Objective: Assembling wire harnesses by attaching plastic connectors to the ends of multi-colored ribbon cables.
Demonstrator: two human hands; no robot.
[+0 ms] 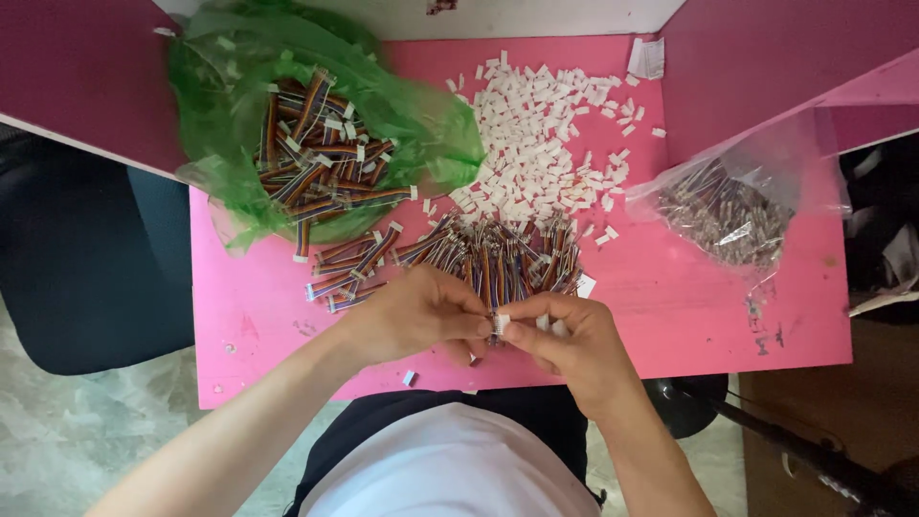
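A: Nearest the body, what are the hands doing?

B: The left hand and the right hand meet at the table's near edge. Both are curled almost shut, fingertips pinched together on a small white plug with a striped wire running up out of it toward twelve o'clock. It looks like the plug is being seated on the wire's end; how far in it sits I cannot tell.

A: And just past the knuckles?

B: A loose heap of striped wires lies at twelve o'clock from the hands, touching the fingers. A few more wires with white ends lie at ten o'clock. One stray white piece sits at seven o'clock, near the left wrist.

A: Farther out?

B: A spread of white plugs at twelve to one o'clock, a green bag of finished-looking wires at ten o'clock, and a clear bag of bare wires at two o'clock, all on the pink table.

A: So what does the next move need?

B: I'd judge a firm, straight squeeze, keeping the thin wires aligned so none bends.
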